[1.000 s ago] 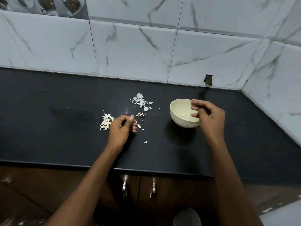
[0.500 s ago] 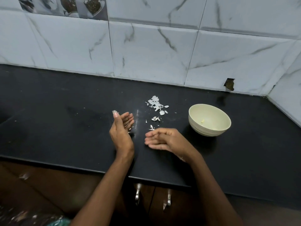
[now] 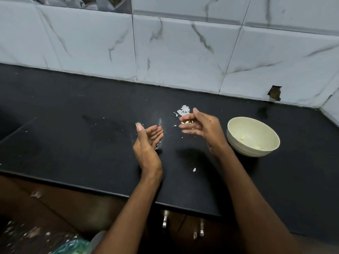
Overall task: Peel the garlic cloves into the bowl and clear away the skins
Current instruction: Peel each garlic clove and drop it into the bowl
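The black table (image 3: 91,143) is carrying a bowl (image 3: 238,143) at right, peeled garlic cloves (image 3: 242,137) lying inside. Skins (image 3: 184,110) are lying far of the right hand (image 3: 203,126); the left hand (image 3: 146,143) is cupping, fingers relaxed. Clearing seems underway; sweeping skins leftward into the cupped palm comes next.

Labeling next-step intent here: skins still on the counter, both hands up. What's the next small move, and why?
Probably sweep the right hand through the pile of skins toward the cupped left hand. The pile lies on the counter just behind the right fingers, the left palm faces it, and the bowl already holds peeled pieces.
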Action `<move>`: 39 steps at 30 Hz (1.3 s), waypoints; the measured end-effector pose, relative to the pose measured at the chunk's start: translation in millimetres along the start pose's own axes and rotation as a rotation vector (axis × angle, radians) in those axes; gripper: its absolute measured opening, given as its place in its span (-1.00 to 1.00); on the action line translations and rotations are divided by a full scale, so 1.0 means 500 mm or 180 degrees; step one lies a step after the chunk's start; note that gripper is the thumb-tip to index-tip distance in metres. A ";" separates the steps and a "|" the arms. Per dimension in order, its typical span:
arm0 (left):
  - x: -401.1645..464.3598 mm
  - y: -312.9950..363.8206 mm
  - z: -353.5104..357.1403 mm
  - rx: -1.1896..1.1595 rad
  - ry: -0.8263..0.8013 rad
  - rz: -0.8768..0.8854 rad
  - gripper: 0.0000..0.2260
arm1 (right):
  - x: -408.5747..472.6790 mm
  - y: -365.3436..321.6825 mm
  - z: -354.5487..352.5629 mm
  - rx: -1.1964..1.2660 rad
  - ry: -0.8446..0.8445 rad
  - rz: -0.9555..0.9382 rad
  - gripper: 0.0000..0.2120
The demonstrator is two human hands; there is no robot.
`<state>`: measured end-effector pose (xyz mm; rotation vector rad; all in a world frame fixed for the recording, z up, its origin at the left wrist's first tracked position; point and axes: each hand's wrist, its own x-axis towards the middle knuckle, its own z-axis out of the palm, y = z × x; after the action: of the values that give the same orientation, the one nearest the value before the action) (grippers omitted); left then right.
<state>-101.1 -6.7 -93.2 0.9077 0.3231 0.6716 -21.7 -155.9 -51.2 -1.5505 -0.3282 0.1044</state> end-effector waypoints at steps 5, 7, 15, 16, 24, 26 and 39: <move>-0.003 0.007 -0.001 0.0018 -0.0010 -0.0039 -0.42 | -0.122 -0.034 -0.029 -0.0440 -0.1455 0.1297 -0.09; -0.008 0.011 -0.004 -0.0012 0.0022 -0.0050 -0.44 | -0.147 -0.020 -0.031 -0.0821 -0.1549 0.1565 -0.04; 0.017 0.061 -0.065 0.0069 0.0195 0.0258 -0.45 | -0.069 0.040 -0.020 -0.0159 0.0280 0.0011 -0.41; 0.027 0.070 -0.079 0.0121 0.0182 0.0278 -0.44 | -0.063 0.037 -0.013 -0.0023 0.0328 -0.0073 -0.43; 0.055 0.063 -0.099 0.0613 0.0173 0.0086 -0.48 | -0.056 0.076 0.118 -0.0459 -0.0068 -0.0281 -0.85; 0.057 0.059 -0.100 0.0732 0.0234 0.0087 -0.54 | -0.051 0.095 0.138 -0.1049 -0.0118 -0.0484 -0.83; 0.061 0.034 -0.093 0.3711 -0.0087 0.0794 -0.86 | -0.047 0.113 0.185 -0.2140 -0.0127 -0.0725 -0.83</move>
<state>-109.0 49.5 -106.4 2.0902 0.5996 0.6790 -61.4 -72.0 -111.7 -2.1606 -0.6112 -0.1726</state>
